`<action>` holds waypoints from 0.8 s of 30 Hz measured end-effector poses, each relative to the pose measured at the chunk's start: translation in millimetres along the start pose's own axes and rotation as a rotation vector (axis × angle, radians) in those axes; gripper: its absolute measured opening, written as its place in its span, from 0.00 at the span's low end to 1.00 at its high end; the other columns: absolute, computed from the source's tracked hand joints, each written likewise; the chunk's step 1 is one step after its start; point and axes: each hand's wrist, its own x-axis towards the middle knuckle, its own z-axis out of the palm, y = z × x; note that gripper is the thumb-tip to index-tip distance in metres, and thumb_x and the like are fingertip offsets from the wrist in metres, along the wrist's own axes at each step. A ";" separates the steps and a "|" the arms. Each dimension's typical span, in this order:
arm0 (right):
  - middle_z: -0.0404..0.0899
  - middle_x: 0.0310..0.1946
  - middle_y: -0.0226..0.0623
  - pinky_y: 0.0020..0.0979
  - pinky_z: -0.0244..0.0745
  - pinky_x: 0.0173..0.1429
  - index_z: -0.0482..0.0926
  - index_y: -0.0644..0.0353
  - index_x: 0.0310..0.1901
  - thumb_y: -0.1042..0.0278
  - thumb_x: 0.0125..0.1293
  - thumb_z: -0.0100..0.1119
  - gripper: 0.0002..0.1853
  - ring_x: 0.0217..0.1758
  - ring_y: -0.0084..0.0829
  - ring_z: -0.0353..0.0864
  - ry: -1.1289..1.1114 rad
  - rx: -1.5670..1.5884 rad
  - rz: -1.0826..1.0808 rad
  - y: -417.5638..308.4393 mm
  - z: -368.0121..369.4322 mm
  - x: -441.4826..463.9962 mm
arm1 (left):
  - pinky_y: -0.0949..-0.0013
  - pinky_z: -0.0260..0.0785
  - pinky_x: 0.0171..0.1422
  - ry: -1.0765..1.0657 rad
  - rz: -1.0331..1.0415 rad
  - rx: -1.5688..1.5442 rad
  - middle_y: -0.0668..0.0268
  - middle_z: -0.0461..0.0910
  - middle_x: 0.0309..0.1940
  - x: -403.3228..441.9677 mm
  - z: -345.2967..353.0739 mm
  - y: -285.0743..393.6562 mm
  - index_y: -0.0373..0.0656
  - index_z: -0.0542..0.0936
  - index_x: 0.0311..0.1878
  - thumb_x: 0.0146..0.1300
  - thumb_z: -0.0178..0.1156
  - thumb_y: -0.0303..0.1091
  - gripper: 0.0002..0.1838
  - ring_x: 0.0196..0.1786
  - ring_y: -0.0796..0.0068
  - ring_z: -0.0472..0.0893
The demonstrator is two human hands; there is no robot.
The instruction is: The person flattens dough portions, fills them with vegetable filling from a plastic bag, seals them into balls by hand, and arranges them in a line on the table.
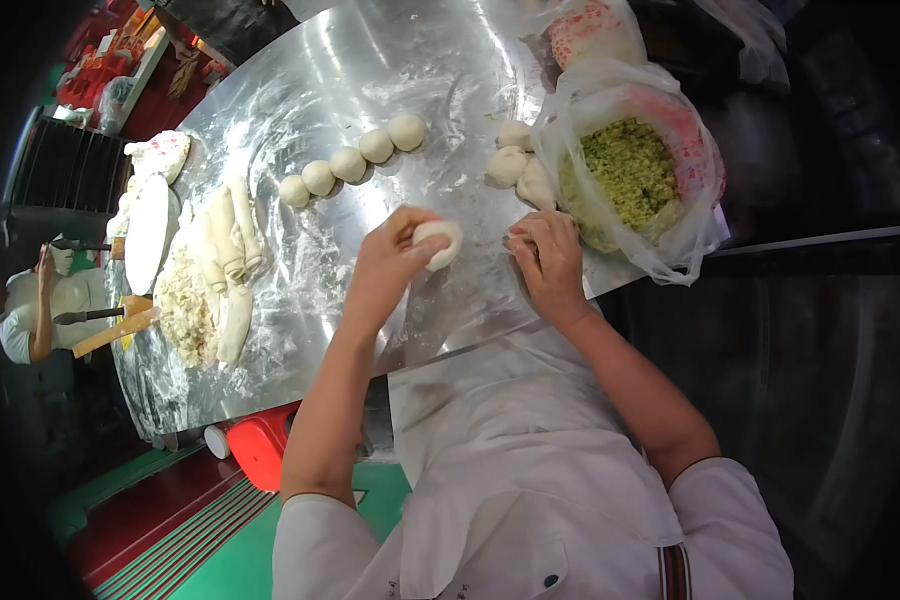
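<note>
My left hand [395,262] is closed on a round piece of dough [438,245], thumb on one side and fingers around the other, just over the steel table. To its right, my right hand [550,258] is low at the table surface with its fingers bent together; what they hold, if anything, is hidden. Just beyond it lie several small dough pieces [508,166] beside a plastic-lined container of chopped green filling [630,172]. A slanting row of several smooth dough balls [348,164] sits farther up the table.
On the floured steel table [310,290], dough rolls [232,235] and a crumbly pale heap [187,305] lie at left. A wooden-bladed tool [120,328] is at the left edge. Another bag [595,35] stands behind the filling. A red stool [258,447] is below the table.
</note>
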 end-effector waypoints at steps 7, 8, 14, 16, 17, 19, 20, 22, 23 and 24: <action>0.76 0.44 0.40 0.45 0.64 0.60 0.78 0.58 0.42 0.72 0.63 0.63 0.07 0.53 0.46 0.73 -0.068 -0.057 -0.004 -0.5 5.9 -1.8 | 0.60 0.69 0.64 0.139 0.221 0.445 0.60 0.78 0.58 -17.2 -29.2 -25.6 0.43 0.85 0.58 0.68 0.61 0.35 0.17 0.56 0.60 0.76; 0.76 0.44 0.40 0.45 0.65 0.60 0.78 0.58 0.42 0.73 0.63 0.62 0.06 0.53 0.46 0.73 -0.063 -0.061 -0.023 1.3 6.0 -0.2 | 0.59 0.69 0.65 0.161 0.350 0.438 0.60 0.76 0.62 -7.4 -27.7 -21.8 0.44 0.85 0.58 0.70 0.60 0.38 0.17 0.58 0.58 0.76; 0.77 0.45 0.42 0.47 0.67 0.59 0.79 0.59 0.43 0.75 0.63 0.62 0.07 0.54 0.47 0.75 -0.036 -0.109 -0.057 11.4 20.1 -7.1 | 0.36 0.42 0.81 0.118 0.531 1.067 0.56 0.59 0.80 4.3 29.3 -42.6 0.53 0.68 0.76 0.67 0.61 0.47 0.35 0.81 0.46 0.55; 0.78 0.47 0.43 0.48 0.68 0.61 0.80 0.59 0.47 0.76 0.62 0.62 0.11 0.57 0.49 0.76 -0.034 -0.122 -0.050 7.0 12.7 -5.0 | 0.34 0.41 0.81 0.163 0.473 1.187 0.59 0.59 0.80 11.4 28.5 -46.5 0.54 0.71 0.75 0.67 0.61 0.53 0.34 0.81 0.48 0.55; 0.77 0.49 0.45 0.48 0.68 0.62 0.79 0.59 0.49 0.75 0.61 0.63 0.13 0.58 0.50 0.76 -0.039 -0.109 -0.071 5.3 12.7 -3.0 | 0.34 0.41 0.81 0.169 0.516 1.169 0.59 0.59 0.80 19.0 28.6 -43.4 0.54 0.71 0.75 0.67 0.61 0.53 0.34 0.81 0.48 0.55; 0.78 0.48 0.43 0.48 0.69 0.63 0.79 0.59 0.48 0.75 0.59 0.63 0.14 0.56 0.48 0.77 0.002 -0.134 -0.179 -13.5 6.6 4.0 | 0.35 0.39 0.82 0.176 0.497 1.140 0.58 0.58 0.81 23.1 25.1 -39.2 0.54 0.70 0.76 0.67 0.62 0.53 0.35 0.82 0.48 0.54; 0.78 0.47 0.41 0.46 0.71 0.62 0.79 0.60 0.45 0.75 0.58 0.62 0.12 0.54 0.45 0.77 0.023 -0.142 -0.248 -28.2 -4.2 15.1 | 0.35 0.39 0.82 0.194 0.525 1.141 0.58 0.58 0.81 26.4 23.3 -35.4 0.54 0.70 0.76 0.67 0.62 0.53 0.35 0.82 0.48 0.54; 0.79 0.48 0.41 0.45 0.73 0.59 0.79 0.59 0.47 0.72 0.61 0.62 0.12 0.54 0.45 0.78 -0.016 -0.163 -0.269 -44.5 -36.4 38.0 | 0.36 0.37 0.83 0.153 0.462 1.098 0.58 0.59 0.80 22.2 21.4 -39.6 0.53 0.70 0.75 0.66 0.63 0.51 0.36 0.82 0.48 0.54; 0.80 0.49 0.41 0.44 0.76 0.56 0.79 0.59 0.49 0.70 0.64 0.62 0.13 0.55 0.45 0.79 -0.070 -0.184 -0.277 -45.0 -55.5 49.4 | 0.43 0.43 0.83 0.148 0.426 1.076 0.53 0.60 0.79 26.0 17.6 -49.6 0.48 0.70 0.75 0.64 0.65 0.48 0.37 0.81 0.47 0.56; 0.81 0.48 0.43 0.43 0.77 0.54 0.80 0.59 0.48 0.68 0.65 0.61 0.11 0.52 0.46 0.81 -0.170 -0.336 -0.179 -37.3 -77.0 64.4 | 0.43 0.43 0.83 0.139 0.446 1.072 0.53 0.60 0.79 21.1 9.9 -52.2 0.48 0.70 0.75 0.64 0.65 0.48 0.37 0.81 0.47 0.56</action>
